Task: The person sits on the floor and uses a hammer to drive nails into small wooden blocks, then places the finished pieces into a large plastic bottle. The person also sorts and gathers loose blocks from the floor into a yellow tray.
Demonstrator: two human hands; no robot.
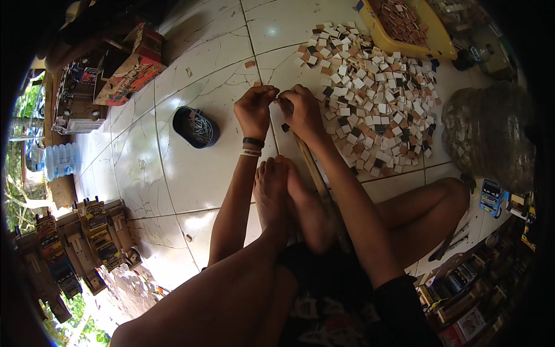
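Observation:
My left hand (254, 110) and my right hand (302, 111) meet over the white tiled floor, fingertips pinched together around something small that the fingers hide. A long wooden stick (317, 180) runs from under my right hand back between my bare feet (289, 199). A small dark square piece (285, 127) lies just below my right hand. To the right spreads a heap of small square pieces (376, 92), white, brown and black. A black and a white band sit on my left wrist.
A black oval dish of thin metal pins (196, 127) sits left of my hands. A yellow tray (430, 40) holds brown squares at the top right. A large clear bag (488, 133) stands right. Wooden toy trucks (87, 243) line the left; a water bottle (60, 161) lies there.

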